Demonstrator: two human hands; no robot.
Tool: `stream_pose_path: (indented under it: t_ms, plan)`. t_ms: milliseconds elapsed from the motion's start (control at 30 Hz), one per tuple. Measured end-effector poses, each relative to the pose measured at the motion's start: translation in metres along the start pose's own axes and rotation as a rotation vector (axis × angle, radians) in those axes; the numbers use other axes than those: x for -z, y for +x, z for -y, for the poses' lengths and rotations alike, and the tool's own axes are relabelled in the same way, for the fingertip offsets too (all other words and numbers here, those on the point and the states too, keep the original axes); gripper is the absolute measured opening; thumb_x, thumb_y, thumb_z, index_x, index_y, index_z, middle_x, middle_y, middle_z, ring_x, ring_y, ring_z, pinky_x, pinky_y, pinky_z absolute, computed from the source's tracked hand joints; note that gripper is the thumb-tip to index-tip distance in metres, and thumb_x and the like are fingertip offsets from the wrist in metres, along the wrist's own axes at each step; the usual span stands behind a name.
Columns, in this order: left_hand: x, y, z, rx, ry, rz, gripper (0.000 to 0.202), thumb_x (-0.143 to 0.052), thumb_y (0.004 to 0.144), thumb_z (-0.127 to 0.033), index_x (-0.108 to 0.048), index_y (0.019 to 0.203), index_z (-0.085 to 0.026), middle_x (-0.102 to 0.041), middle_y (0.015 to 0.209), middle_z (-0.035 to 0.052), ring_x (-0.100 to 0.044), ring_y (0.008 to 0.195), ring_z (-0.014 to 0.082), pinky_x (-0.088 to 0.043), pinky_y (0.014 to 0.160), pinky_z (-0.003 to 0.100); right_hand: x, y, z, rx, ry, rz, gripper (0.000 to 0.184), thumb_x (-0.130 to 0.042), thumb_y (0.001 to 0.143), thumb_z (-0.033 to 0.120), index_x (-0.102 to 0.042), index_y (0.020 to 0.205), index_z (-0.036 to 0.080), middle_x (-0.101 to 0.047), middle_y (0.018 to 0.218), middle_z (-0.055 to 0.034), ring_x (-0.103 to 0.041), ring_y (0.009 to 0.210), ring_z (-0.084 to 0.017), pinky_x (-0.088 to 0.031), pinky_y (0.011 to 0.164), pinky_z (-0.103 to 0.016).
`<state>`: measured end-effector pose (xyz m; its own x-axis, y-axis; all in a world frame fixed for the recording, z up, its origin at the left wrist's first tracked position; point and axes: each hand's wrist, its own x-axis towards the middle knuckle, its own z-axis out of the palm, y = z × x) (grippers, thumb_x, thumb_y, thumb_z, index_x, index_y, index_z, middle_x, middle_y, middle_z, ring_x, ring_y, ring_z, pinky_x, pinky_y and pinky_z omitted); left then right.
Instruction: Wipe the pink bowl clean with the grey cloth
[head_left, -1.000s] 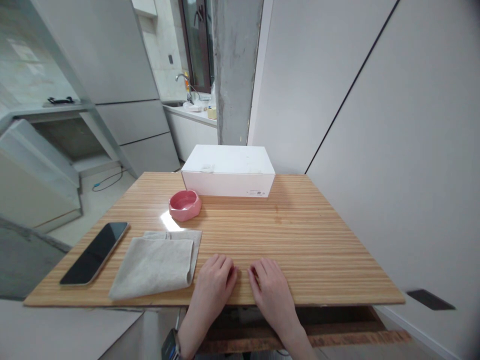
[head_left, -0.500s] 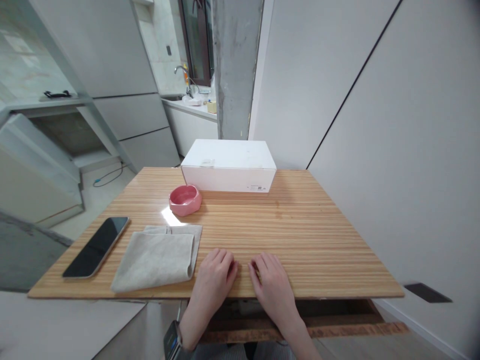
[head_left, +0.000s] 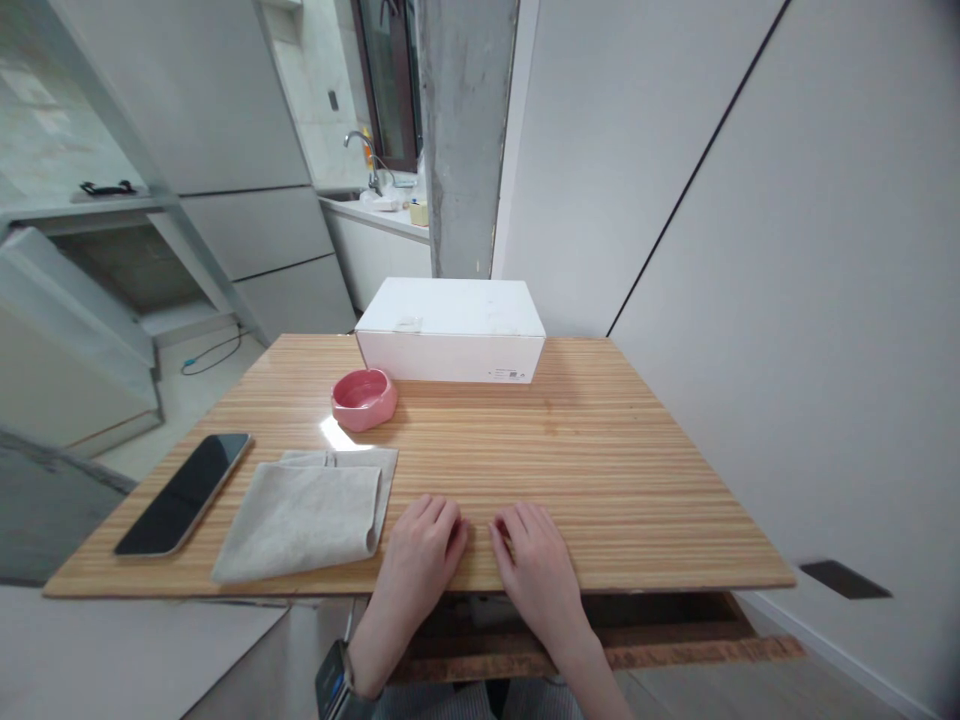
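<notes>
My left hand (head_left: 426,545) rests on the wooden table near its front edge, loosely curled, with nothing seen in it. Just left of it lies a folded grey cloth (head_left: 304,520); a small gap separates the two. My right hand (head_left: 534,560) rests a short way to the right, fingers bent inward in the same way and also holding nothing visible. The fingertips of both hands are partly hidden underneath. Beyond the cloth stands a pink bowl (head_left: 364,400), its inside showing no contents. A black smartphone (head_left: 186,495) lies flat to the left of the cloth.
A white box (head_left: 454,335) stands at the table's far edge, behind the bowl. The wooden table (head_left: 637,500) has an open drawer (head_left: 675,640) below its front edge. A white wall (head_left: 787,300) runs along the right side. A smartwatch (head_left: 334,680) is on my left wrist.
The whole view has shifted slightly, so everything appears a little farther left. Both hands and the things on the table keep their places.
</notes>
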<state>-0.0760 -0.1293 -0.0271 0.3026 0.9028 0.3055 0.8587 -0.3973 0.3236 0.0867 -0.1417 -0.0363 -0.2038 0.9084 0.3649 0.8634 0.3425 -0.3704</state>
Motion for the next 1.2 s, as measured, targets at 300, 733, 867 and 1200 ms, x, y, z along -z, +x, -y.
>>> stream_pose_path:
  t_ms: [300, 733, 867, 1200]
  plan:
    - [0.092, 0.061, 0.066, 0.281, -0.179, -0.444, 0.025, -0.057, 0.081, -0.045, -0.059, 0.088, -0.021, -0.062, 0.088, 0.0017, -0.059, 0.084, 0.0187, -0.047, 0.077, 0.032, -0.001, 0.0, -0.002, 0.018, 0.034, -0.048, 0.015, -0.043, 0.092, 0.019, -0.049, 0.078, 0.023, -0.055, 0.077, -0.0012, -0.053, 0.074, -0.018, -0.04, 0.072, -0.031]
    - [0.064, 0.116, 0.16, 0.526, -0.081, -0.206, 0.091, -0.071, 0.059, -0.061, -0.04, 0.134, -0.019, -0.062, 0.113, 0.014, -0.06, 0.103, 0.0322, -0.048, 0.086, 0.043, -0.004, -0.001, -0.003, 0.015, 0.039, -0.071, 0.016, -0.043, 0.092, 0.02, -0.05, 0.078, 0.023, -0.055, 0.076, -0.0019, -0.052, 0.074, -0.019, -0.04, 0.071, -0.033]
    - [0.065, 0.128, 0.131, 0.415, -0.234, -0.221, 0.088, -0.074, 0.057, -0.057, -0.041, 0.133, -0.025, -0.067, 0.104, 0.0072, -0.064, 0.095, 0.0274, -0.05, 0.082, 0.04, -0.004, -0.001, -0.003, 0.015, 0.041, -0.072, 0.016, -0.042, 0.093, 0.019, -0.05, 0.078, 0.023, -0.055, 0.075, -0.0018, -0.053, 0.073, -0.019, -0.04, 0.073, -0.034]
    - [0.031, 0.16, 0.052, 0.165, -0.428, -0.117, 0.078, -0.077, 0.058, -0.045, -0.047, 0.127, -0.026, -0.067, 0.112, 0.0054, -0.062, 0.104, 0.0258, -0.049, 0.09, 0.037, -0.003, -0.001, -0.002, 0.014, 0.037, -0.106, 0.018, -0.041, 0.092, 0.018, -0.049, 0.076, 0.023, -0.055, 0.074, -0.0019, -0.054, 0.072, -0.019, -0.04, 0.069, -0.031]
